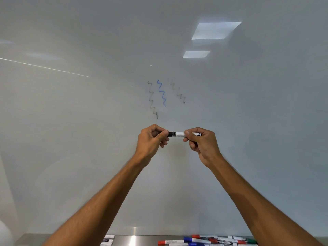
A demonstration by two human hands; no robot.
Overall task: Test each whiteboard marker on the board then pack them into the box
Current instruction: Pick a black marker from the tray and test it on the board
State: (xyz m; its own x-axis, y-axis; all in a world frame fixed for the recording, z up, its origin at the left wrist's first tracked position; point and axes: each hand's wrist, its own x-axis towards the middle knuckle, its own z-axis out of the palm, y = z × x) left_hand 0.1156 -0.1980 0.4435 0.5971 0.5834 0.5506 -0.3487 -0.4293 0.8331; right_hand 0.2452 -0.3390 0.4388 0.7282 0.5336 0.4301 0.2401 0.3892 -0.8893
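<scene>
Broadly, a glossy whiteboard (88,121) fills the view, mirroring two ceiling lights (215,30). A steel ledge (134,239) below carries loose markers (209,241). Three squiggles (161,94) sit mid-board. Beneath them, the left hand (152,139) pinches the black marker (178,134) by its cap end, and the right hand (200,141) grips its barrel.

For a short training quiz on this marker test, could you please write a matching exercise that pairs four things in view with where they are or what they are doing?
Things:
1. left hand
2. right hand
3. blue squiggle
4. loose markers

Places or states:
A. lying on the ledge below the board
B. grips the white barrel of the marker
C. drawn between two dark squiggles
D. pinches the black end of the marker

Pairs: 1-D; 2-B; 3-C; 4-A
</scene>
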